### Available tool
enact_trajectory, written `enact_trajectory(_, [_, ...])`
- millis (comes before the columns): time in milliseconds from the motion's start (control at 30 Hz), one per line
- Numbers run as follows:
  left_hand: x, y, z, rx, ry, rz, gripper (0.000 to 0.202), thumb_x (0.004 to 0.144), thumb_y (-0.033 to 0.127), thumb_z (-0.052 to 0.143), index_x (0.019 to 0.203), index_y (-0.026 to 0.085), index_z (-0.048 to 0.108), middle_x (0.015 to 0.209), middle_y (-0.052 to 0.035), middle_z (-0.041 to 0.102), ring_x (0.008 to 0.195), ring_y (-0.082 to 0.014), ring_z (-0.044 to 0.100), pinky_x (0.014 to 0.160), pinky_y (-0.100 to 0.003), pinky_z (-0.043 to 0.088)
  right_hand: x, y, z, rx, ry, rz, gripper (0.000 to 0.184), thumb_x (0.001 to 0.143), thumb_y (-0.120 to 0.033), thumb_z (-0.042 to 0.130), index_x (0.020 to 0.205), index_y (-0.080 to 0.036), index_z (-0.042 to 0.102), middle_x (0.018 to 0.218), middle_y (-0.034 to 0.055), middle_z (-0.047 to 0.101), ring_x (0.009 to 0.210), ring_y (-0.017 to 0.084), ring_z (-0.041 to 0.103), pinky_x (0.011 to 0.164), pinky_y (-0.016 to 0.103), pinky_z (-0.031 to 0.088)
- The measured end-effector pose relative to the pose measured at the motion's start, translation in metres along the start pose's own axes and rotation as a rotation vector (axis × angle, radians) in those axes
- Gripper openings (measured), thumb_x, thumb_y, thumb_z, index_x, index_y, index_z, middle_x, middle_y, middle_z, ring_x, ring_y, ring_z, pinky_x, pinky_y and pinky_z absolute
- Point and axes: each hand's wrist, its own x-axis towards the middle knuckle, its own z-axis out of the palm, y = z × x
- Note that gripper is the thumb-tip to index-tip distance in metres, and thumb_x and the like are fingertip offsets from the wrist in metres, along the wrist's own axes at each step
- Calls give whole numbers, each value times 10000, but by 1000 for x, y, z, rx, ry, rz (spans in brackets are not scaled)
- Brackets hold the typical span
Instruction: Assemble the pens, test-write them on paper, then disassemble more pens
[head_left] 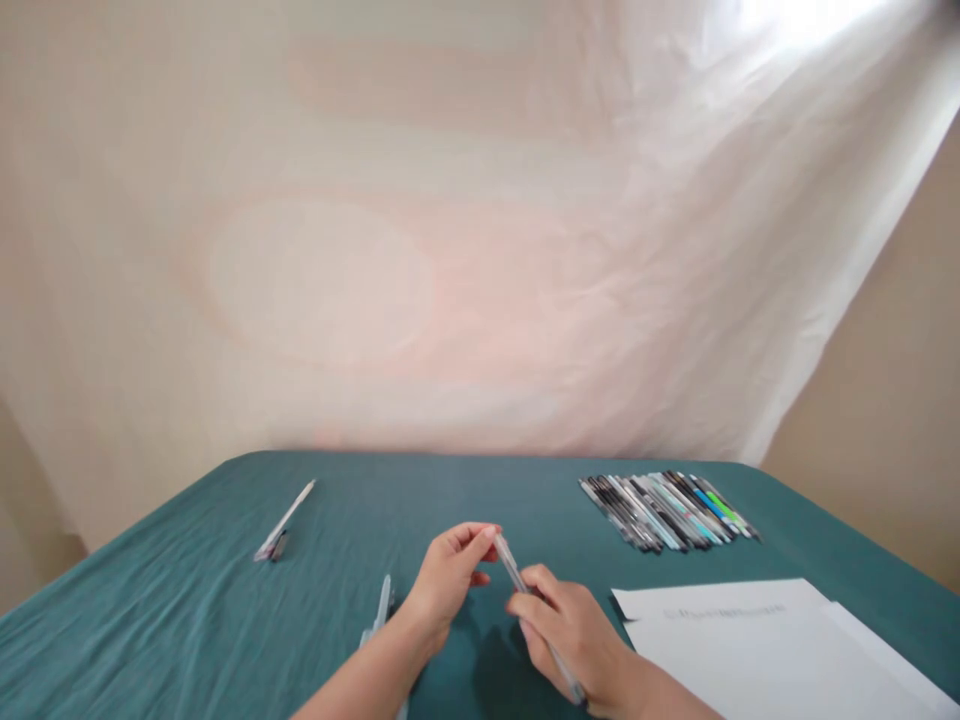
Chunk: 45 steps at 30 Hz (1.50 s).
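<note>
Between my two hands a clear-barrelled pen is held at a slant above the green cloth. The fingertips of my left hand pinch its upper end. My right hand wraps round the barrel lower down, and the pen's dark-tipped lower end shows beyond the palm. Partly behind my left forearm lie one or more pale, translucent pens; the arm hides how many there are.
A row of several pens and markers lies side by side at the back right. White paper sheets with faint writing are at the front right. A white pen with small dark pieces at its near end rests on the green tablecloth at left.
</note>
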Motion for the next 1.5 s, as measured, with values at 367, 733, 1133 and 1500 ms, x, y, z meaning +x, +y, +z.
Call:
enact_trajectory(367, [7,-1,-13,-198,134,-39,314,647,395,646,811,129,626,869,-91,671,659,-86,552,533,-168,370,10,22,-43,-20,-44,306,677,732,-265,490,1344,-198,208,1279,129,373,980,225,533,789,354,466])
enact_trajectory(733, [7,0,-15,-176,160,-3,269,626,374,660,725,128,611,771,-61,656,606,-74,523,523,-170,356,-11,120,-46,-151,-202,555,760,726,-517,458,1355,-162,222,1376,127,288,1241,285,282,997,412,248])
enact_trajectory(1133, [15,23,-49,-287,288,145,140,626,275,570,715,167,560,837,-36,610,757,-122,545,575,-206,408,-9,161,-11,-392,-268,482,522,785,-491,382,1174,-162,500,1187,133,518,1115,284,428,917,410,304])
enact_trajectory(1500, [13,47,-60,360,69,228,278,767,330,401,899,148,565,583,21,546,447,-73,454,475,-192,374,3,136,-10,-401,-169,372,352,788,-314,440,1074,-144,553,1168,147,497,1095,280,425,915,420,320])
